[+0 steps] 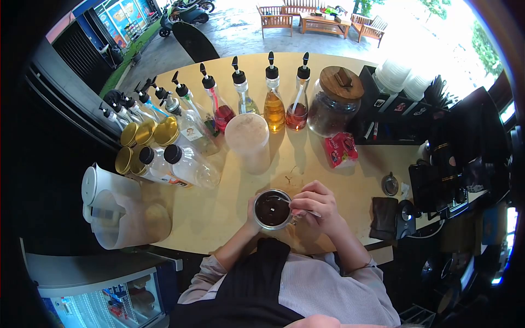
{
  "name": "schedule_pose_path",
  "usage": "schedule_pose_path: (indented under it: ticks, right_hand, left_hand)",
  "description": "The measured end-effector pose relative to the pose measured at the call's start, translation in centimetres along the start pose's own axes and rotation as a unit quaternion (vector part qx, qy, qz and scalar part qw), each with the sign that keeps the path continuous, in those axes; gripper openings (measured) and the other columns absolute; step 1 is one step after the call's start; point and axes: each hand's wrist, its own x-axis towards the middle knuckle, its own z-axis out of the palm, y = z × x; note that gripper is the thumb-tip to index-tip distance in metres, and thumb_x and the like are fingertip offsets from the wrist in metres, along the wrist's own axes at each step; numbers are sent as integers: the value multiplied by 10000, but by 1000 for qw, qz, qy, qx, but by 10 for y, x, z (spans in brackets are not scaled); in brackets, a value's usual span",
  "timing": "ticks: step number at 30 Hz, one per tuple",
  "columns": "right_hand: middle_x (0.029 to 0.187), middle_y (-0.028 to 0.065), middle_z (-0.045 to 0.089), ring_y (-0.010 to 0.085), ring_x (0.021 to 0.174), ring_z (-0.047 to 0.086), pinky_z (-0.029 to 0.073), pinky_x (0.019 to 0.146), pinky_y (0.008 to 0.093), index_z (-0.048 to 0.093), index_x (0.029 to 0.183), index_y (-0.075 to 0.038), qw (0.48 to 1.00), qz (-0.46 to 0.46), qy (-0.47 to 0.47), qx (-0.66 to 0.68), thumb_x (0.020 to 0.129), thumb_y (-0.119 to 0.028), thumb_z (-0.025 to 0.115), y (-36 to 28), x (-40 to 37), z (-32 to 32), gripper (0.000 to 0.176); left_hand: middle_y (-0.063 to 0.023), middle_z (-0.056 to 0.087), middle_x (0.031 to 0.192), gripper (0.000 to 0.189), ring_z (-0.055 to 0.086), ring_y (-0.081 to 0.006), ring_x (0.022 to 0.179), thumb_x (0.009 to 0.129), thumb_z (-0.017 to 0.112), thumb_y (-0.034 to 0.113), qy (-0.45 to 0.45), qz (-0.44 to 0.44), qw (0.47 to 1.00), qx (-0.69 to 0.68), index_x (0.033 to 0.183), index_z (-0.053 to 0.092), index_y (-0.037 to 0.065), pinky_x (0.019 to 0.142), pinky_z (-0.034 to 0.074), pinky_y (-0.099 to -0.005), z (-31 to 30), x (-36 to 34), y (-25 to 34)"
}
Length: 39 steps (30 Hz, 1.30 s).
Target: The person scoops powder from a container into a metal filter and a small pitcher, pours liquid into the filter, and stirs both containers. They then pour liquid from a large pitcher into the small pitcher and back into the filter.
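- Curved wooden counter (219,202) at an open-air stall; pump bottles (274,104) line its far edge, labels unreadable.
- Near edge, centre: metal cup (272,210) of dark liquid.
- Left hand (252,211) wraps the cup, mostly hidden behind it.
- Right hand (316,205) pinches a thin spoon (285,200); its tip is lost in the liquid.

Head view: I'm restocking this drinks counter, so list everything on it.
metal cup: one, silver, dark liquid inside, front centre
spoon: one, silver, in the metal cup
pourer bottles: about ten, clear, arc along far edge
glass jar: one, wooden lid, far right
plastic cup: one, frosted, mid-counter
pink packet: one, beside glass jar
pitchers: two, whitish, left end
counter: one, tan
left hand: holds metal cup
right hand: holds spoon
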Motion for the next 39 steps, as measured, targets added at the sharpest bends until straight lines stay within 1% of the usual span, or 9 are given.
schedule_pose_path:
  ticks: [14,19,22,24,26,28,35,37,39]
  right_hand:
    - [824,29,682,233,764,593,490,665,333,684,897,-93,1000,-7,8,4,756,-157,752,-3,-1,2,169]
    - [808,31,695,223,755,581,471,687,320,675,865,-75,998,13,21,62,832,-184,699,3,-6,-2,117]
    - [827,59,680,219,790,601,484,706,312,666,922,-57,988,66,88,107,865,-178,684,11,-13,-10,135]
    - [831,75,664,172,796,610,476,730,287,637,946,-23,940,166,201,220,940,-211,622,17,-18,-12,189]
    - [852,78,647,130,785,608,462,719,264,616,959,-1,919,178,235,260,988,-219,561,28,-21,-15,227]
    - [851,73,646,112,760,601,442,691,242,619,980,-3,891,240,282,263,1003,-209,535,51,-30,-21,223]
    - [808,32,697,35,712,545,399,620,203,640,1016,-50,855,395,224,252,1006,-256,532,121,-70,-15,233]
    - [816,33,708,33,711,545,396,615,201,645,1017,-57,850,419,201,247,1008,-276,525,125,-76,-9,250]
    - [823,35,720,31,711,544,392,610,198,649,1019,-64,845,442,178,243,1010,-296,518,131,-81,-3,267]
  left_hand:
    - [-184,650,1162,594,631,-273,1085,991,262,414,18,-22,996,-81,1243,558,-35,975,498,-408,-31,3,-32]
    - [-184,653,1156,602,628,-277,1092,994,260,426,19,1,1000,-17,1244,558,-32,982,493,-410,2,-1,6]
    - [-187,643,1176,611,622,-285,1103,996,252,437,59,-11,998,-22,1250,552,-31,995,486,-413,5,-1,5]
    - [-186,634,1193,606,618,-284,1111,998,252,434,38,-10,998,-39,1258,545,-29,1003,482,-413,9,-3,12]
    - [-185,625,1211,601,614,-283,1120,1000,252,430,18,-8,998,-55,1265,539,-26,1011,477,-413,10,-2,16]
    - [-108,571,1291,407,579,-204,1167,974,543,247,-89,59,993,-40,1319,501,37,980,505,-370,6,-1,18]
    - [-130,565,1299,386,577,-237,1178,989,499,253,-80,18,997,-6,1310,504,38,1010,489,-406,-16,-4,0]
    - [-152,587,1263,404,596,-251,1154,1011,415,295,-63,-53,990,-118,1292,517,23,1005,497,-421,-13,-4,6]
    - [-153,631,1155,371,631,-230,1064,1004,411,272,-19,-3,998,-67,1192,569,-6,953,515,-386,-6,1,3]
